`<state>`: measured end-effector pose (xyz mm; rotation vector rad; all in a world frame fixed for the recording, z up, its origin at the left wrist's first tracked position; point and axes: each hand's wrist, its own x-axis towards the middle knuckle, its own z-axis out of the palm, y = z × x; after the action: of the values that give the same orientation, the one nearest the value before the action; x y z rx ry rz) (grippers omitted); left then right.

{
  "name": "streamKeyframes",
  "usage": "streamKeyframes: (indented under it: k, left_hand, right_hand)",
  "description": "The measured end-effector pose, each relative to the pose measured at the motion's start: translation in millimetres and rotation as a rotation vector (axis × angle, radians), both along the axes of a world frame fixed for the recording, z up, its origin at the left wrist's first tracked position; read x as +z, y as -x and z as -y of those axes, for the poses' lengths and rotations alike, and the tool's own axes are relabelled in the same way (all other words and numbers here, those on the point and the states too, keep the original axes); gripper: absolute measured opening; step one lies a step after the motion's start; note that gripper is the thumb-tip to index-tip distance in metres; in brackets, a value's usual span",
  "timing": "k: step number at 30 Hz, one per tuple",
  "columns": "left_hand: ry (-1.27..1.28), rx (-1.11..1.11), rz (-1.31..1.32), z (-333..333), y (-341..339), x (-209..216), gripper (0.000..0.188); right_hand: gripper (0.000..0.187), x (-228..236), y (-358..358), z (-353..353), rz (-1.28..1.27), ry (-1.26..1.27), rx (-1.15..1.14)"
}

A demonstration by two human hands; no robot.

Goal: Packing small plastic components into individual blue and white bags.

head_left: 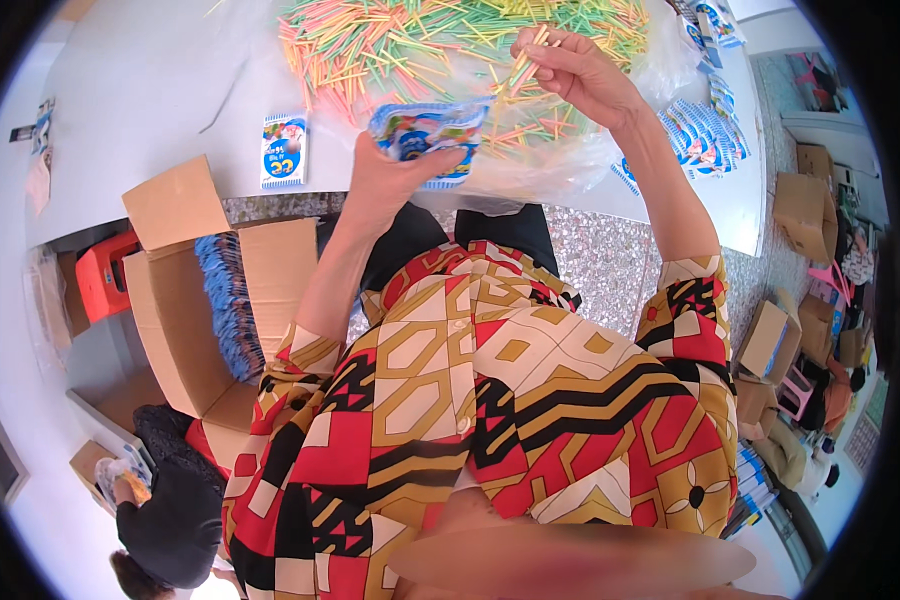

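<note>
Open carton [175,330]: at the person's left, near the white table [150,110]; flaps spread, probably for easy access; dense row of blue packets [230,300] inside.
Single packet [285,150]: flat on the table, apart from the others, front showing.
Left hand [385,175]: closed on one packet, thumb across its front, likely to steady it and leave the upper edge free.
Held packet [420,122]: above the table's near edge, tilted; blue and white, striped borders, coloured picture; whether open, cannot be told.
Loose sticks [400,45]: broad heap on clear plastic [530,178], presumably spread within reach; slim, straight, pink, yellow, green.
Right hand [582,78]: narrow fingertip pinch on a few pale sticks [526,68], lower ends near the held packet.
Fanned packets [705,140]: overlapping at right, perhaps to save room.
</note>
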<state>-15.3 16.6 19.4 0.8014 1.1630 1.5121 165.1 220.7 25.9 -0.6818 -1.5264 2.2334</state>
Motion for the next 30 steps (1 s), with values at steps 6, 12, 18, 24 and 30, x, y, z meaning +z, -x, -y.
streamKeyframes:
  k: [6,12,18,24,30]
  left_hand:
    - [-0.001,-0.148,0.083,-13,-11,-1,0.033]
    - [0.014,-0.169,0.3,-8,-17,-9,0.038]
    - [0.046,-0.111,0.312,-2,-8,-5,0.039]
    - [-0.052,0.413,0.019,-10,75,-7,0.034]
    - [-0.209,0.583,0.251,-11,146,24,0.031]
  right_hand:
    - [0.018,24,20,18,0.074,-0.119,0.083]
    - [0.013,23,14,34,0.112,-0.15,0.061]
    - [0.01,25,28,38,0.115,-0.121,0.071]
    - [0.011,14,18,17,-0.046,0.006,-0.272]
    - [0.014,2,2,23,0.033,-0.038,-0.242]
